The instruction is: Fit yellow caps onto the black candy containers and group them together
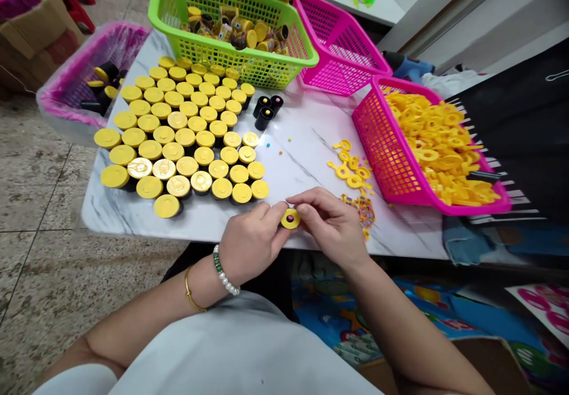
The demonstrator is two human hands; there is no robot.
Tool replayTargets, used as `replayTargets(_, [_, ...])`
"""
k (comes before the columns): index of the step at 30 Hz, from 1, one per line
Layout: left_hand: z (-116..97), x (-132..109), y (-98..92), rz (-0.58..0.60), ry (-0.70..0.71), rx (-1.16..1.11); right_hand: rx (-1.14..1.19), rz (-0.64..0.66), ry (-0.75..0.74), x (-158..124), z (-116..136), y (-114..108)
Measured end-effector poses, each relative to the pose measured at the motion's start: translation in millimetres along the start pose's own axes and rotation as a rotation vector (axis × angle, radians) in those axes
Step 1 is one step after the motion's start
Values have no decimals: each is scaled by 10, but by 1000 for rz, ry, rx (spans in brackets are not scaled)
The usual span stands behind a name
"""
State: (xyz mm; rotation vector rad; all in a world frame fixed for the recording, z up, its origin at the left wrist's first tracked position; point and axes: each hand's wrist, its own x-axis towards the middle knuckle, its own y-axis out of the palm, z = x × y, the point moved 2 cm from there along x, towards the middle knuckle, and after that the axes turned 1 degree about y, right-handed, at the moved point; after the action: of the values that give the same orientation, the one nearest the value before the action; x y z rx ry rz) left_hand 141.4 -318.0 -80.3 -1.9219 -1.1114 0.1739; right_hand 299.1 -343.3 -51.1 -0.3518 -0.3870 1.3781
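Note:
Near the table's front edge, my left hand is closed around a small round yellow piece with a dark, pinkish centre. Anything below its face is hidden by the fingers. My right hand pinches at the right edge of the same piece, thumb and fingers together. Left of my hands stand many black canisters with yellow lids, packed in rows. Three black canisters without lids stand farther back, with small coloured bits at their tops. Right of my hands lie loose yellow rings with tabs and a small pile of printed pieces.
A pink basket at the right holds a heap of yellow parts. Behind the canisters is a green basket with wrapped canisters; another pink basket is beside it. A lined bin with black canisters stands left of the table.

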Motion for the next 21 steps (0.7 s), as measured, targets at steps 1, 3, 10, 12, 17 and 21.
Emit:
replayTargets(1, [0,-1,1,-3,1,-3,99,45,88,-8,-12,-1])
replayTargets(3, [6,-4,6,-9,-1,-10,252,105,249,-29,-39,0])
replayTargets(10, [30,-7,34,0,-20,-42,418,49,462,2,-125,11])
replayTargets(12, [28,1,33,9,-27,-53,448,51,465,34,-122,34])
replayTargets(17, [19,17,21,25,-42,-58,518,61,482,34,-116,80])
replayTargets(21, [21,23,26,31,-45,-54,343,-37,348,6,-103,46])
